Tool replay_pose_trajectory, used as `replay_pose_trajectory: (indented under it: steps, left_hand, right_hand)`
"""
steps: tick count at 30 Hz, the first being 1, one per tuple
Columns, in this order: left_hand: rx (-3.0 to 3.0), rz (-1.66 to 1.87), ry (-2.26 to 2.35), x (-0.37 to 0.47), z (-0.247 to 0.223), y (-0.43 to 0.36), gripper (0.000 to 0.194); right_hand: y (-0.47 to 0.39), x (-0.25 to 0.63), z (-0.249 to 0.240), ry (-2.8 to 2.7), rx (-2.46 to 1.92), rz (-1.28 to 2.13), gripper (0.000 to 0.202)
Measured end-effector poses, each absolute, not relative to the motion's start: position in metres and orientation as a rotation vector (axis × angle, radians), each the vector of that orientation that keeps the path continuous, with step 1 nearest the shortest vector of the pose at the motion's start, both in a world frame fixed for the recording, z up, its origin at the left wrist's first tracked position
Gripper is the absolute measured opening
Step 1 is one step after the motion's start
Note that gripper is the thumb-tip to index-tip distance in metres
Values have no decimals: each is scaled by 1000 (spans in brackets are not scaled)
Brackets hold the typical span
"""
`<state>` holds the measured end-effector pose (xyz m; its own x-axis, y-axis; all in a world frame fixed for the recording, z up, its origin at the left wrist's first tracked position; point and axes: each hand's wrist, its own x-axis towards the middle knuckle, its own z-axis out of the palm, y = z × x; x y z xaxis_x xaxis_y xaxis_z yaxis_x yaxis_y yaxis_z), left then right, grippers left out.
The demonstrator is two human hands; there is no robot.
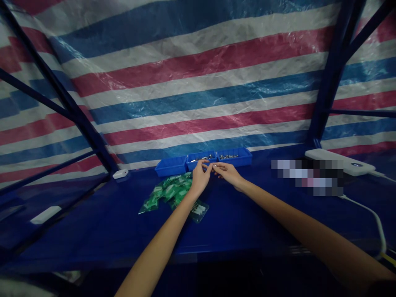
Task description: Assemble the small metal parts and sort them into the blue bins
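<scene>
My left hand (201,176) and my right hand (229,174) meet at the fingertips, just in front of the blue bins. Both are closed in a pinch, and whatever lies between the fingers is too small to make out. Behind them, the middle blue bin (189,166) and the right blue bin (244,160) hold small metallic parts. No contents show in the left blue bin (171,168). A pile of green plastic packets (168,192) lies by my left hand. Partly under my left forearm is a clear packet with pale pieces (199,210).
On the right of the blue table (247,227) lie a long white device (338,161) with a white cable (375,218) and a pixelated object (309,175). Small white boxes (120,173) sit at left. Blue frame posts (329,82) and a striped tarp (201,95) stand behind.
</scene>
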<state>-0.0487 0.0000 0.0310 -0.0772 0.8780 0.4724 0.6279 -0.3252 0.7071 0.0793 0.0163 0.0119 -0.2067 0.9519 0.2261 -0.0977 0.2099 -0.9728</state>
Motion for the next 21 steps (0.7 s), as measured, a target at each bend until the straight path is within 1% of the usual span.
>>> replay_pose_trajectory:
  steps: [3, 6, 8, 10, 14, 21]
  left_hand:
    - [2239, 1108, 1848, -47, 28, -7, 29]
    - [2516, 698, 2057, -44, 24, -15, 36]
    - [2604, 448, 2102, -43, 22, -19, 36]
    - [2655, 299, 2091, -43, 22, -21, 34]
    - [2716, 253, 2044, -42, 27, -23, 31]
    - [2750, 344, 2092, -35, 32, -29, 26]
  right_hand:
    - [20, 82, 13, -1344, -907, 1163, 22]
    - [25, 87, 14, -1277, -963, 1097, 23]
    - [29, 91, 14, -1256, -1007, 1070, 23]
    - [32, 93, 14, -1252, -1031, 1052, 21]
    - [34, 94, 13, -1260, -1042, 1042, 18]
    - [35, 92, 11, -1295, -1025, 1099, 14]
